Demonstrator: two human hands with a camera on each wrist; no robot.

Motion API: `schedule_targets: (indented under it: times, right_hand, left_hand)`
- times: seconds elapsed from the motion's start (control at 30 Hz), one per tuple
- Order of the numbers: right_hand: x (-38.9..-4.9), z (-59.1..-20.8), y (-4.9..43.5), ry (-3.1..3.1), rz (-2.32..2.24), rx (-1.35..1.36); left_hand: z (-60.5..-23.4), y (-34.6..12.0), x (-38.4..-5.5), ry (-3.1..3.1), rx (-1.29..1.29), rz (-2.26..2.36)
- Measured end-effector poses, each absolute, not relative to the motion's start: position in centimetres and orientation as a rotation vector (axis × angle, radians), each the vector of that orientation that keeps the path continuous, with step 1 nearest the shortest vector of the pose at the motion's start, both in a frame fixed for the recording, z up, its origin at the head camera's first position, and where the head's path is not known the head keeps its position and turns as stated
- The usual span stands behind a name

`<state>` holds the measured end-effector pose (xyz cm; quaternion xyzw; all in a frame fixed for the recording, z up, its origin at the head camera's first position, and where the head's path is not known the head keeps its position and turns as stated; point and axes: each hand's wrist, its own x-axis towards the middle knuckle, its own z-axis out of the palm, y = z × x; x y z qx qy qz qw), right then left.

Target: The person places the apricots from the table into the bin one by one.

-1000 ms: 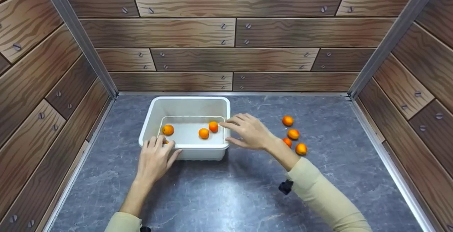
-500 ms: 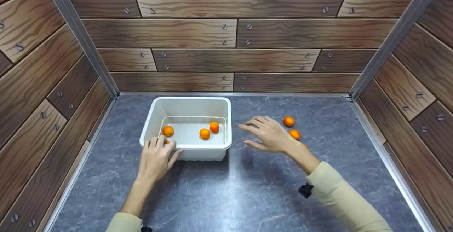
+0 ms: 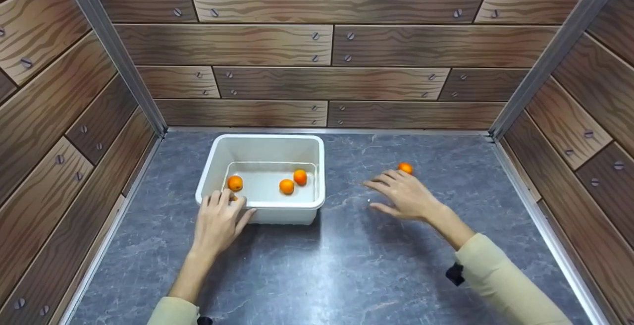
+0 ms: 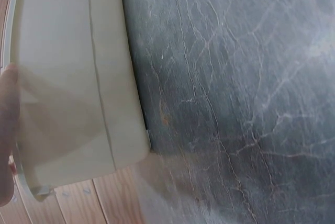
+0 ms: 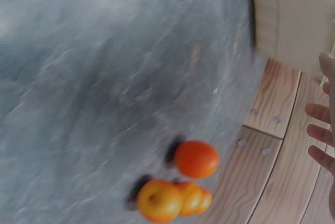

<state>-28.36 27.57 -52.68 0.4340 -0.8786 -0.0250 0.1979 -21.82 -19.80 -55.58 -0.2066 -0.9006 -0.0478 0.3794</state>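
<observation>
The right hand, fingers apart, is blocking the head view of 3 round orange fruits the right wrist view is showing on the grey desk, the left hand gripping a white plastic tub.

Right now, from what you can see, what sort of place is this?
Probably a small enclosed work booth: wood-patterned panels rise on three sides, metal strips run up the corners, and a grey, marble-patterned surface lies between them.

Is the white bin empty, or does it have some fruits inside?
Partly filled: the head view shows three orange fruits in the white bin, and part of a fourth fruit beside the left hand.
</observation>
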Motion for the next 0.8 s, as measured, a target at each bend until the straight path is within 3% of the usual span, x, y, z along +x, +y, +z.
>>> schedule_targets:
  times: [0.8]
  right_hand:
    - [-28.9,-56.7,34.4,-2.63,-0.135,1.085]
  left_hand:
    - [-55.5,-19.7,-21.7,-2.309,-0.524,-0.085]
